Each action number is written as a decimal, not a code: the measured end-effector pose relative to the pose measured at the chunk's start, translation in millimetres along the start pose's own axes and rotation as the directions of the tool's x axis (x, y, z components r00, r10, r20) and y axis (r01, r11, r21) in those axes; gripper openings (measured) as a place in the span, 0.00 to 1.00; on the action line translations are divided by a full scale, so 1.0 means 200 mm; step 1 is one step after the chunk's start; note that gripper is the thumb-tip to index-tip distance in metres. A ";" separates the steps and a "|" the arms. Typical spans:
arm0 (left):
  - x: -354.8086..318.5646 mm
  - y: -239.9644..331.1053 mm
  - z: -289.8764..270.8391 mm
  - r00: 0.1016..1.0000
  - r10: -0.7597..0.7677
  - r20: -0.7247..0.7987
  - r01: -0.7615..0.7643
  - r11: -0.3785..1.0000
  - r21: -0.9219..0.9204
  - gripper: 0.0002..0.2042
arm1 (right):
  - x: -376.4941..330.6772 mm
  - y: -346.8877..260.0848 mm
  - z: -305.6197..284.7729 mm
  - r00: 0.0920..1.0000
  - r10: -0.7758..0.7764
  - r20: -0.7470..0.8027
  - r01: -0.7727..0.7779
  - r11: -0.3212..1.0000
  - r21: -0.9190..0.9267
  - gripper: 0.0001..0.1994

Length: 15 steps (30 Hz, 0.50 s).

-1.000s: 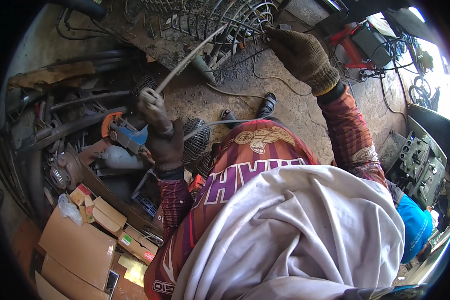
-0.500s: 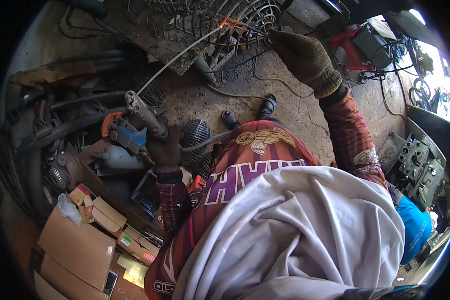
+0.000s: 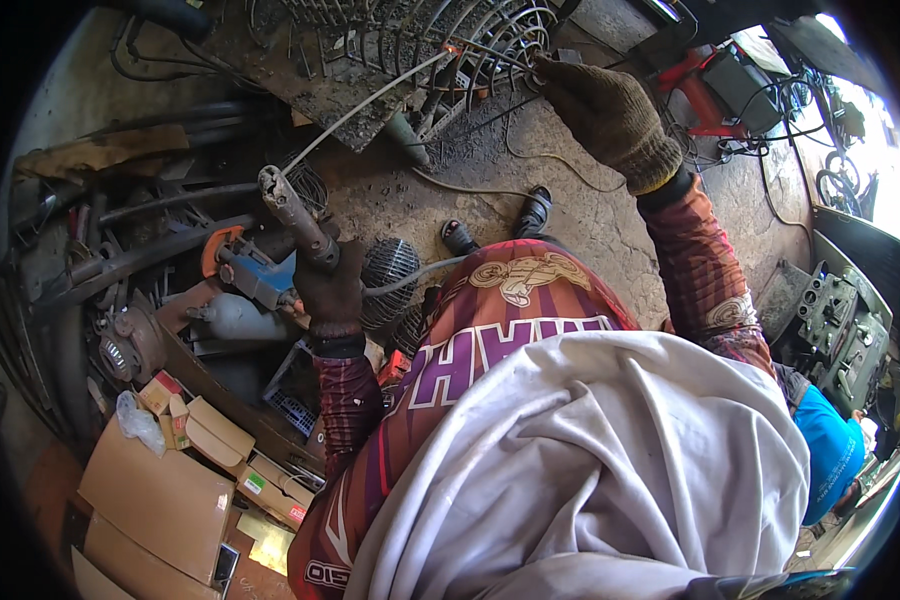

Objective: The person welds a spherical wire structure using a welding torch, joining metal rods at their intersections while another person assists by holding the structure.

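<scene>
My left hand (image 3: 330,290), in a dark glove, is closed around a welding electrode holder (image 3: 292,212). A long pale welding rod (image 3: 365,106) runs from the holder up to a small orange-red spot on a metal frame of curved bars (image 3: 485,38). A grey cable (image 3: 410,279) trails from behind this hand. My right hand (image 3: 610,125), in a brown knit glove, has its fingers pinched together at the near right end of a thin metal rod (image 3: 500,56), which reaches to the glowing spot. The fingertips partly hide that end.
The frame lies on a dirty metal worktable (image 3: 355,118). Left are scrap bars, a blue-and-orange tool (image 3: 255,270) and cardboard boxes (image 3: 160,490). A round wire cage (image 3: 390,262) stands by my feet. Right are a red-and-grey machine (image 3: 715,95), cables and a person in a blue garment (image 3: 832,455).
The orange glow on the frame has shrunk and dimmed. My left hand, the holder and the rod's tip have shifted slightly right. My right hand has stayed nearly still.
</scene>
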State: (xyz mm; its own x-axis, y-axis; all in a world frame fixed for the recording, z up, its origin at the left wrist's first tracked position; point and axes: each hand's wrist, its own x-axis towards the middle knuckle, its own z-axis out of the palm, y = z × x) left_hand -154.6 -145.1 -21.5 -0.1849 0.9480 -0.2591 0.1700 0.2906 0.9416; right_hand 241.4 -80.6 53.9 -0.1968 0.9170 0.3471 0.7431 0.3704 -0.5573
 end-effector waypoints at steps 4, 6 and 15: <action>0.02 -0.04 -0.01 0.999 0.047 0.005 -0.047 0.999 0.023 0.22 | 0.00 0.00 0.00 1.000 -0.008 -0.011 0.008 1.000 0.005 0.14; 0.02 -0.05 -0.02 0.997 0.077 0.033 -0.079 0.993 0.086 0.18 | 0.00 0.00 0.00 1.000 0.007 0.001 -0.007 1.000 -0.019 0.14; -0.04 0.15 0.06 0.991 -0.133 0.004 0.133 0.991 -0.004 0.23 | -0.12 0.21 0.10 0.967 0.206 0.151 -0.254 0.713 0.653 0.12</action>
State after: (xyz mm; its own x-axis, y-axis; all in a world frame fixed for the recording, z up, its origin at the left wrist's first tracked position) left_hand -135.3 -142.9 6.3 -0.2023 0.9015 -0.3827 0.1403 0.4134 0.8997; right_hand 265.5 -84.6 6.4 -0.1334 0.9853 0.1071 0.1621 0.1283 -0.9784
